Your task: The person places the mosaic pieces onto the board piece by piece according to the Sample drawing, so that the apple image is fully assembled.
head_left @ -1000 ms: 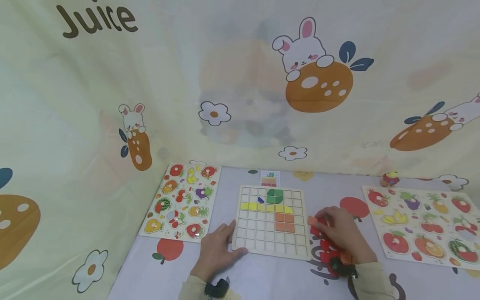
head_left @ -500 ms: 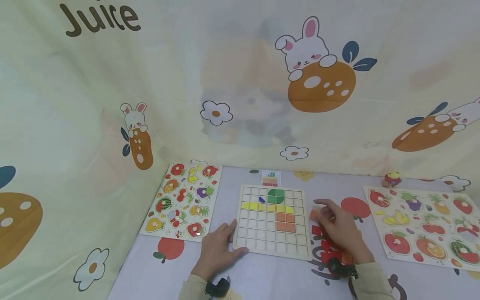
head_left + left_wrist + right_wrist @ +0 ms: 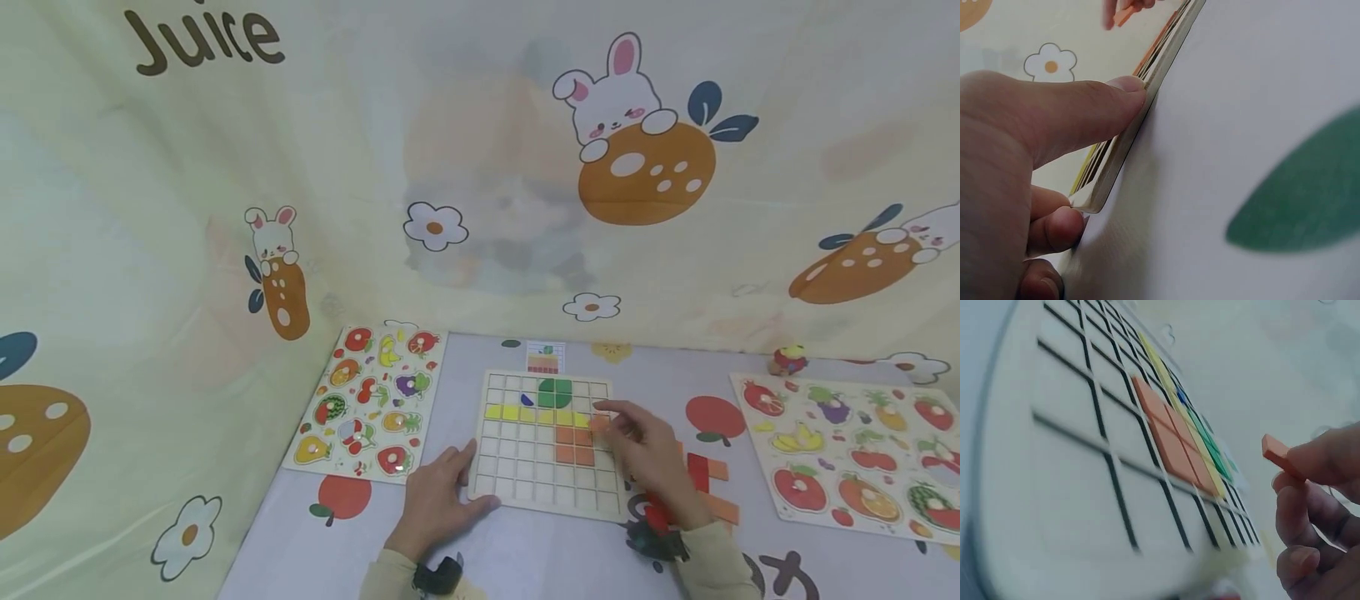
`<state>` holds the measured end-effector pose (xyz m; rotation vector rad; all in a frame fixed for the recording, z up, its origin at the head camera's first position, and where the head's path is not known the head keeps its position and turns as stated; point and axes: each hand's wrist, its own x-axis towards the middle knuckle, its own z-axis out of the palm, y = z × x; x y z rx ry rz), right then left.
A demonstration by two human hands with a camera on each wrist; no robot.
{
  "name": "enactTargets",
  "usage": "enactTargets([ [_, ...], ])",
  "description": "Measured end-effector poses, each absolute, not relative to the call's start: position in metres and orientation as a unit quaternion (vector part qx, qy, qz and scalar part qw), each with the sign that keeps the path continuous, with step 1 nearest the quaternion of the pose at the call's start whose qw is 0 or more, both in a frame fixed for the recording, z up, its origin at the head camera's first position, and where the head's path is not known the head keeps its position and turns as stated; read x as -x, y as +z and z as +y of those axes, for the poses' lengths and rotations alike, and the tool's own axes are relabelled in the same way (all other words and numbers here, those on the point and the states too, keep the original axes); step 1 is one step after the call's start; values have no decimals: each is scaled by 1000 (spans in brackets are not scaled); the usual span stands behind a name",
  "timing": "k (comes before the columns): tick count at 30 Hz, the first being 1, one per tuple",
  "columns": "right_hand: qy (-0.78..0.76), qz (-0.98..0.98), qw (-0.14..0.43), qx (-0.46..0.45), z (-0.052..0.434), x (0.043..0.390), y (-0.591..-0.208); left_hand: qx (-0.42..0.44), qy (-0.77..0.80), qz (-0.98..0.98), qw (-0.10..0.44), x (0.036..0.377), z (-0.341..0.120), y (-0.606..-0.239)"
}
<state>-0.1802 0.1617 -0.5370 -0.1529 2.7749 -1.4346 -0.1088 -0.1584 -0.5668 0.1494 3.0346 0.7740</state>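
A wooden grid board [image 3: 525, 479] lies on the table, holding green, yellow, blue and orange tiles [image 3: 573, 446]. My right hand [image 3: 645, 454] hovers over the board's right side and pinches a small orange tile [image 3: 599, 423] [image 3: 1279, 456] between thumb and fingers. My left hand [image 3: 438, 500] rests at the board's near left corner, thumb [image 3: 1079, 109] pressed on the board's edge [image 3: 1141, 100]. Loose red and orange tiles [image 3: 708, 483] lie on the table to the right of the board.
A fruit peg puzzle [image 3: 367, 400] lies left of the board and another one [image 3: 847, 450] on the right. A small pattern card [image 3: 543, 357] sits behind the board, and a small toy [image 3: 787, 360] at the back right. A printed cloth [image 3: 450, 167] hangs behind the table.
My right hand lifted an orange tile from the loose pile and carried it left, over the board's right columns. The left hand stayed at the corner.
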Motion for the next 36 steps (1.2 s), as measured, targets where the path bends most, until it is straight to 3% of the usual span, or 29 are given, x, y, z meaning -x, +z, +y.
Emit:
enactTargets([
  [20,-411,909,7,70,109,184,-549,-50,248,967,7,111,-161,-572],
  [36,-371,927,10,51,97,187,-550,-52,247,968,7,111,-162,-571],
])
